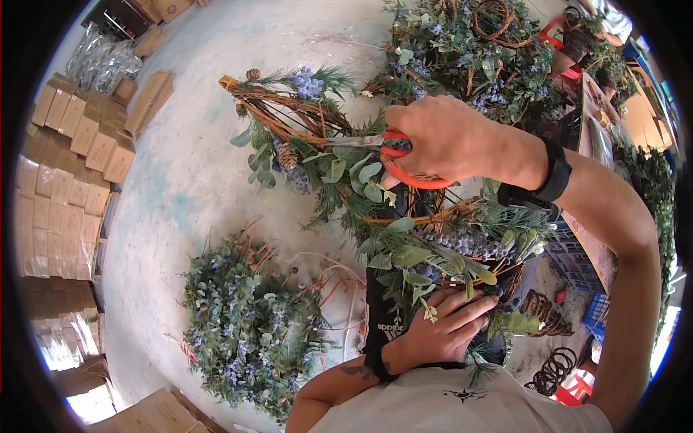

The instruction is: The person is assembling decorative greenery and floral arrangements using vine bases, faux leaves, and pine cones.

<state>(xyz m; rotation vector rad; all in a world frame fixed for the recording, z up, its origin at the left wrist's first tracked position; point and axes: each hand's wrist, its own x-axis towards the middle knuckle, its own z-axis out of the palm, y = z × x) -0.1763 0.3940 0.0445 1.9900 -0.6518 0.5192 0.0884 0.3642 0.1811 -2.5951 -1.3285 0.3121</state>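
The twig piece (354,206), dressed with foliage, lies over the person's lap, its narrow tip pointing away from the body, and everything else can be placed from it. Above its middle, the right hand (444,137) has its grip clamped on the red handles of the scissors (393,148), whose blades reach across toward the barer twigs near the tip (whether the points touch a stem cannot be told). The left hand (451,321) lies against the near end of the twig piece, fingers side by side; leaves hide its underside, so I cannot tell whether that grip is clasped on anything. Judging by how it looks now, the dressing is well along: leaves, needles and a pine cone (287,155) crowd the middle, a grey-blue cluster (469,245) sits toward the near end, and blue berries (308,84) sit close to the tip. Lengths of brown twig show uncovered between these, so some filling or trimming may remain. Beyond the twig piece, to its right, is a heap of similar greenery (469,65); to its near left, another leafy heap (249,325) rests on the floor (166,195); to its near right lie bare coils (552,369).
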